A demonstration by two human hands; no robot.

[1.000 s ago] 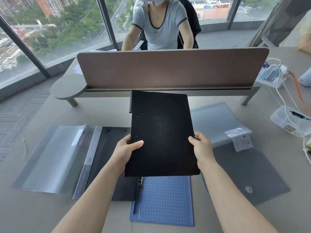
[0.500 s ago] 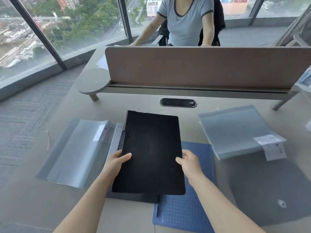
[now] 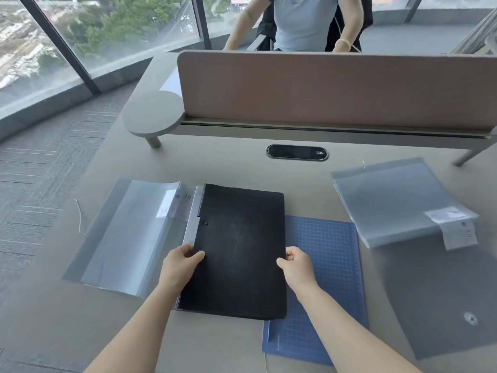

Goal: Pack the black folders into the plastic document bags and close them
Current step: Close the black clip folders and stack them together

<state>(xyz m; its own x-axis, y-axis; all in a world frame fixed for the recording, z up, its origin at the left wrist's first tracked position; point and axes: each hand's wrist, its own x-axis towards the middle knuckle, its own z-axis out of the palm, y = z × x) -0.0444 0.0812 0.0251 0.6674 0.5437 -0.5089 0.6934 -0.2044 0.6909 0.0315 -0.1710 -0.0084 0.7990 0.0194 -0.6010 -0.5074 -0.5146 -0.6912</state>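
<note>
A black folder [image 3: 239, 251] lies flat on the desk in front of me, on top of other black folders whose edges show beneath it. My left hand [image 3: 180, 267] grips its left edge and my right hand [image 3: 297, 266] grips its right edge. To the left lies an open clear plastic document bag [image 3: 126, 232], its mouth strip against the folder's left side. A stack of translucent document bags [image 3: 395, 200] with a white label sits at the right. A grey bag with a snap button [image 3: 443, 300] lies at the lower right.
A blue cutting mat [image 3: 325, 278] lies under the folder's right side. A brown divider panel [image 3: 336, 90] on a raised shelf crosses the desk ahead, with a cable port [image 3: 297, 152] below it. A person sits behind the divider. The desk's left edge drops to carpet.
Both hands lowered the black folder from upright in the air down flat onto the pile beside the open bag. My view shifted left and down.
</note>
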